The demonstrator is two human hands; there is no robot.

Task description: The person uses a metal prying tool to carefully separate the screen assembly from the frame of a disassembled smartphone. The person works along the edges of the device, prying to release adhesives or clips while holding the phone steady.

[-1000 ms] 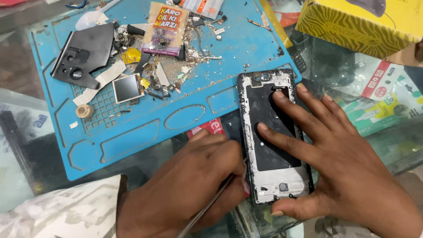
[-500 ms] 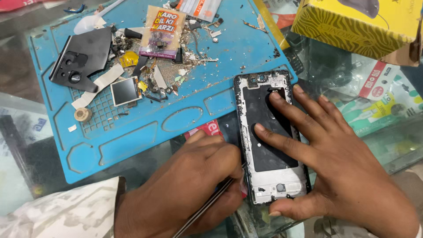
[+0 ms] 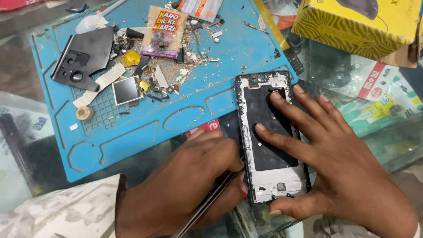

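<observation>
Phone frame [image 3: 271, 136], stripped open with its black inner panel and silver edges showing, lies lengthwise on the glass surface [image 3: 387, 145] at the right corner of a blue repair mat [image 3: 145, 132], its top end resting on the mat's edge. At far left on the mat sits a black back cover [image 3: 81, 59] with camera cut-outs, then a small square screen module [image 3: 127, 90] and a small roll of tape [image 3: 84, 113] below it. A printed snack sachet [image 3: 165, 31] lies among scattered screws and debris toward the mat's middle. Below the mat, the left hand [image 3: 189, 185], wearing a pale patterned sleeve, has its fingers closed around thin metal tweezers [image 3: 207, 205], whose tip is at the frame's left edge, though the contact point is hidden by the fingers. The right hand [image 3: 343, 172] lies flat and spread, 2 fingers [image 3: 282, 141] pressing the black panel and the thumb at the frame's bottom end, gripping nothing. A yellow patterned box [image 3: 357, 26] stands at upper right.
</observation>
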